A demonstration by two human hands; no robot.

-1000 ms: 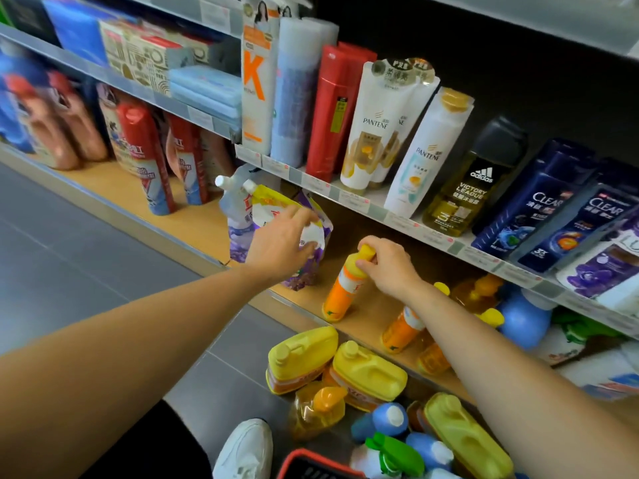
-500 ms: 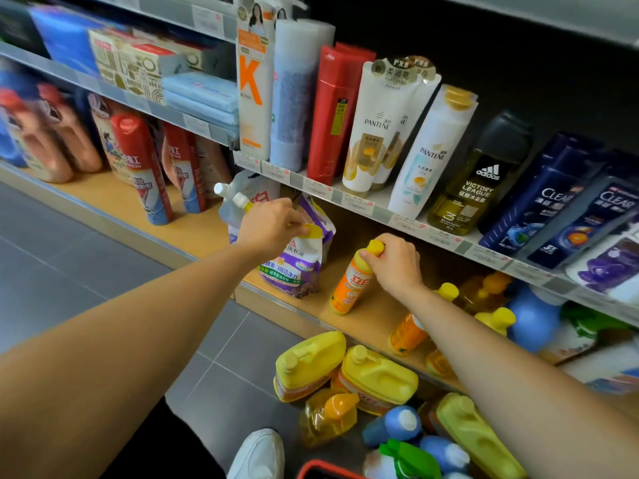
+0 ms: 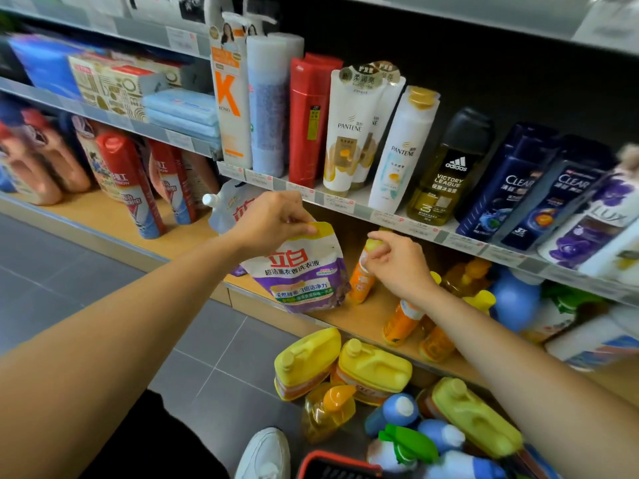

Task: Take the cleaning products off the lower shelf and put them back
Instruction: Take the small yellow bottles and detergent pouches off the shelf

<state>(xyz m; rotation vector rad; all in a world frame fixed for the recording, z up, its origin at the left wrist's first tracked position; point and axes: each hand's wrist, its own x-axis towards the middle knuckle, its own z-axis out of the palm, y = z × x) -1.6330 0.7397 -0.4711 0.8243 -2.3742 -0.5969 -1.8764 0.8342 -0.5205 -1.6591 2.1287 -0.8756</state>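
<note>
Two products handled at the lower shelf (image 3: 370, 316)
Bottles (image 3: 375, 371) lie on the floor below it (taken off already, I judge); over its front edge the left hand (image 3: 273, 219) pinches the detergent pouch (image 3: 301, 271) by the top, so it hangs upright; further in, the right hand (image 3: 397, 267) curls at the standing orange bottle (image 3: 361, 281); whether it grips, I cannot tell.

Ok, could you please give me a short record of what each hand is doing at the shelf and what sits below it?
left hand: pinches the top edge of the purple pouch
purple pouch: hangs with its bottom at the front edge of the lower shelf
right hand: fingers curled at the yellow cap of the orange bottle
orange bottle: tilted, base on the lower shelf, just right of the pouch
below the shelf: yellow jugs and blue bottles by a red basket
</note>
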